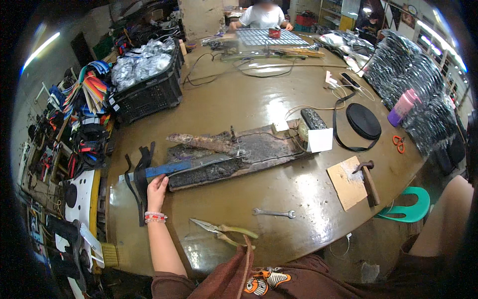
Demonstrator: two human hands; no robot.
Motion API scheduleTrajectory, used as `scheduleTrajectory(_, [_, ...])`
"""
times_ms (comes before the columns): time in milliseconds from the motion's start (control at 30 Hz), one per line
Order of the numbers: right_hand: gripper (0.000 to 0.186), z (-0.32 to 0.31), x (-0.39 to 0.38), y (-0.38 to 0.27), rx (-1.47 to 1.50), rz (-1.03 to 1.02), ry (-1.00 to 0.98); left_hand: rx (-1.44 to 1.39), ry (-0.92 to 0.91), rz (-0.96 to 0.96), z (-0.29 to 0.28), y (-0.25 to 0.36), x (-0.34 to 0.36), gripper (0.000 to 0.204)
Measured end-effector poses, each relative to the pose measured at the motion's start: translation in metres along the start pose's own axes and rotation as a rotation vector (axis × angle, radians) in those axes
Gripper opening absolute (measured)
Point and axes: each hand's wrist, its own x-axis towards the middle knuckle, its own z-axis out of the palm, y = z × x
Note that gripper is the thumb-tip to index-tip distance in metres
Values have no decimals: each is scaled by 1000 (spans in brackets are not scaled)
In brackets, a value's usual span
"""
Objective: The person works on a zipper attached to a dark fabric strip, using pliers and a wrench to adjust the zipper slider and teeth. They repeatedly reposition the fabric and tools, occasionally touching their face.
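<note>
My left hand (157, 192), with a beaded bracelet on its wrist, is closed in a pinch at the left end of a charred, worn board (269, 142). Whatever is between its fingertips is too small to make out. Just beyond the fingers, a blue strip (177, 168) runs onto the board. Beside it lies a thin metal coil-like rod (201, 164). Several black webbing straps (142, 177) lie directly left of the hand. A rough, burnt-looking bar (201, 141) rests across the board's far side. My right hand is out of view.
Pliers (219, 229) and a wrench (274, 213) lie nearby. Rightward are a hammer (369, 184) on cardboard (344, 182), a webbing roll (363, 121), orange scissors (398, 143) and a bottle (403, 107). A black crate (149, 94) stands far left. Another person (263, 17) sits opposite.
</note>
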Motion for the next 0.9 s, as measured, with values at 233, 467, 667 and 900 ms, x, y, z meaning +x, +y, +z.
scheduleTrajectory(233, [24,-4,2,-4,-6,-10,19,15,-16,-8,1,5,-2,44])
scheduleTrajectory(467, [25,-9,4,-10,-2,6,49,-7,-28,59,1,0,-3,41])
scheduleTrajectory(667, [26,-14,-2,-11,-19,11,45,76,3,-23,-1,0,0,40])
scheduleTrajectory(900, [28,-20,1,-13,-26,4,69,-18,-34,116,-1,-9,3,40])
